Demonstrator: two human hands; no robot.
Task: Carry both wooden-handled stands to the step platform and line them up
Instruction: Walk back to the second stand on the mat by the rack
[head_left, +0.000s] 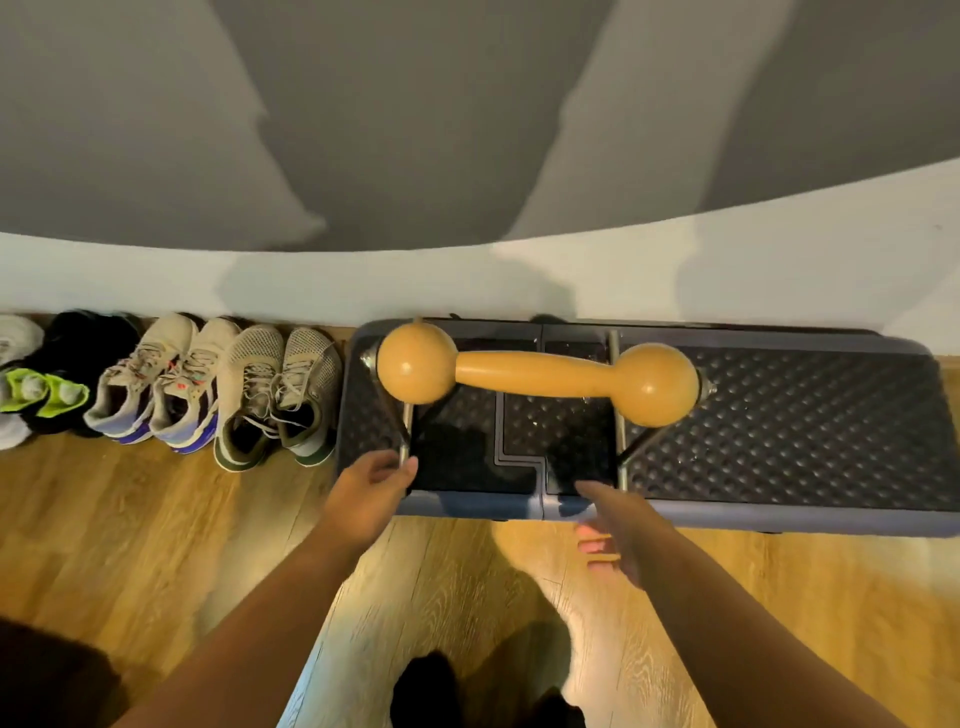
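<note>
Stand: one wooden-handled stand (537, 382) sits on the left half of the step platform (779, 415), its handle running along the platform's length; a second stand is not in view.
Build: a smooth, glossy wooden bar with ball ends, carried on thin metal legs (621, 415) at each end; it looks rigid and probably moderately heavy.
Left hand: the left hand (371, 491) is at the stand's near left metal foot, fingers curled around it or touching it; blur hides which.
Right hand: the right hand (618, 525) hovers just short of the near right leg, fingers loose and holding nothing.
Where to grip: the narrow middle of the handle, since the polished balls look slippery; nudge the feet for aligning.
Nearby: a row of shoes (208, 389) stands against the wall, left of the platform.
</note>
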